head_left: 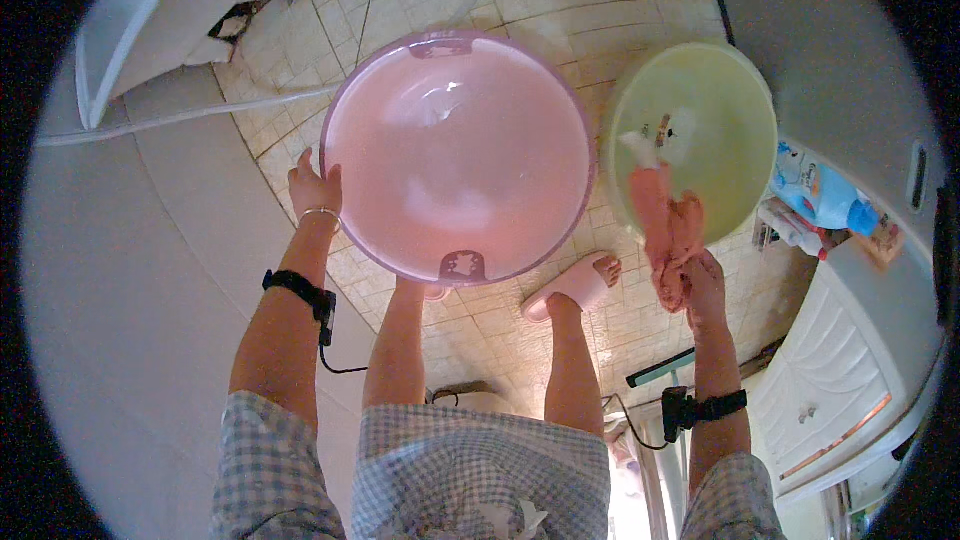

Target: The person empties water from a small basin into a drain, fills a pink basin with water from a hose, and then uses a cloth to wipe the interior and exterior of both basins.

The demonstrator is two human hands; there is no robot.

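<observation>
A large pink basin [520, 155] with a purple rim and two handles fills the middle of the view. By its left rim is my left hand [314, 190], fingers apart, thumb against or very close to the edge; it holds nothing I can see. My right hand [706, 288] is closed on a bunched coral-coloured cloth [655, 215] with a white end. That cloth hangs across the near left rim of a pale green basin [735, 140], its white end over the inside. What kind of garment it is, if any, I cannot tell.
At right, a blue bottle [835, 198] and other packages stand beside the green basin, near a white cabinet [835, 380]. A pale hose [200, 120] runs along the tiled floor [300, 30] at left. My slippered foot [575, 285] is between the basins, near a squeegee [660, 368].
</observation>
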